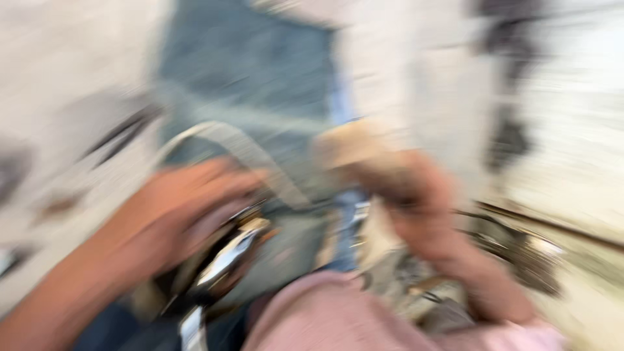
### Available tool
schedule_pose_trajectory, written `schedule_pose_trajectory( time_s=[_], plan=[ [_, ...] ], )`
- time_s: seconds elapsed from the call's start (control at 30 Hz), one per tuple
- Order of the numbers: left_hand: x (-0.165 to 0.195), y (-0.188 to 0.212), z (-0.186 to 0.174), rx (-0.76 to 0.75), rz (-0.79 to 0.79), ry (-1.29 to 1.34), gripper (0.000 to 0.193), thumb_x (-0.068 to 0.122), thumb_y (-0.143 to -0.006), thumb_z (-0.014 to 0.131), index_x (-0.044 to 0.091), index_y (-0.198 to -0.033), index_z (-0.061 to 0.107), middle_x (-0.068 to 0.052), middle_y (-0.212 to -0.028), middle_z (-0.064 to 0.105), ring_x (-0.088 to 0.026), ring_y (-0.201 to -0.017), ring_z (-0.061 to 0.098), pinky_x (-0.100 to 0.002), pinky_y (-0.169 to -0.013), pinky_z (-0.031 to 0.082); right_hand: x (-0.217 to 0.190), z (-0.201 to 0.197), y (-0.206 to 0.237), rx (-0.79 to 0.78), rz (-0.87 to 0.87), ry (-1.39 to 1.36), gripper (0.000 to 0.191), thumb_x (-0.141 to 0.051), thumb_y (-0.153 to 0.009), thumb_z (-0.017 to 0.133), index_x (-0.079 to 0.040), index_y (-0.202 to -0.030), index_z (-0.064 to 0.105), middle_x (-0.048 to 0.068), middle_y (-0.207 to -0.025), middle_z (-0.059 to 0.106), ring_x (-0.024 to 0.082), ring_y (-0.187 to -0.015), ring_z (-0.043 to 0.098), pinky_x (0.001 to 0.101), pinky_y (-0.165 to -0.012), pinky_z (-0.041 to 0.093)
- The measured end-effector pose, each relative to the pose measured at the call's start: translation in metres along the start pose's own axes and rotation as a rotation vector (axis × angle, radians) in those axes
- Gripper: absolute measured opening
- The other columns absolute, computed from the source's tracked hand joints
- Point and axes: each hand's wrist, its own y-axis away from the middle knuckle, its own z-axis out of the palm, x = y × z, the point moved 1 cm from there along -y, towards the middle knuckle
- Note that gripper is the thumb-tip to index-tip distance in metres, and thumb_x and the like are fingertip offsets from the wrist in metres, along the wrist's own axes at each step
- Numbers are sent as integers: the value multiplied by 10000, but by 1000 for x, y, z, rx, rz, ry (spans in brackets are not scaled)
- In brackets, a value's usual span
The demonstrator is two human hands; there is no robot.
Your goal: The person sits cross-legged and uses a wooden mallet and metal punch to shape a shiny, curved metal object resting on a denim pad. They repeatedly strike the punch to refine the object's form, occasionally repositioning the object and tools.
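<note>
Gripping with our left hand [175, 218] dark shiny metal-trimmed object [224, 260], fingers curled round it; our right hand [416, 208] bent over blue-grey fabric [260, 78], grip state we cannot tell through heavy blur. Grey strap [240, 146] arcs between hands. Judgement: we should steady object, hold fabric taut, slow down. Pink sleeve [312, 318] at bottom. Packages, labels, signs: none legible; pale blurred surface [572, 162] at right

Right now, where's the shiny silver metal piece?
Head view, lower left of centre: the shiny silver metal piece sits just under the left hand, beside the grey-blue fabric. Blur hides any grip.
</note>
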Motion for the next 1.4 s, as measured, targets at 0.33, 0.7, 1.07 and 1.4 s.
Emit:
schedule_pose_trajectory(
  time_s=[0.33, 0.7, 1.07, 1.4],
  plan=[
    [-53, -7, 69, 243, -47, 216, 413, 207, -883, 723, 82, -1275, 688, -34, -883, 744, -107, -810, 748, -322, -784, 646, -41, -34, -37, -276, -132, 240, 602, 81, -721, 712, -82, -1290, 599, 92, -1036, 700, 268, -963, 709, 407, -841, 590],
    [-63, -21, 63, 34, -338, 327, 404, 161, -816, 790, 68, -1199, 701, -84, -868, 734, -191, -748, 734, -342, -681, 620, -28, -32, -44, -267, -57, 51, 675, 38, -732, 734, -70, -1372, 548, 82, -1085, 682, 254, -993, 719, 384, -889, 597],
    [1, 1, 7, 214, -70, 4, 331, 145, -897, 814, 57, -1203, 722, -88, -942, 757, -182, -764, 731, -312, -636, 602, -39, -6, -53, -110, 243, -154, 464, 80, -936, 726, -19, -1353, 547, 52, -962, 661, 120, -916, 701, 273, -737, 614],
    [-9, 17, 7, 265, 52, 97, 388, 131, -939, 817, 47, -1288, 670, -97, -1043, 732, -227, -932, 739, -335, -826, 617, 40, -2, -25, -279, 377, -24, 253, -74, -1024, 616, 37, -1227, 514, 134, -921, 571, 245, -795, 655, 415, -681, 557]
  ],
)
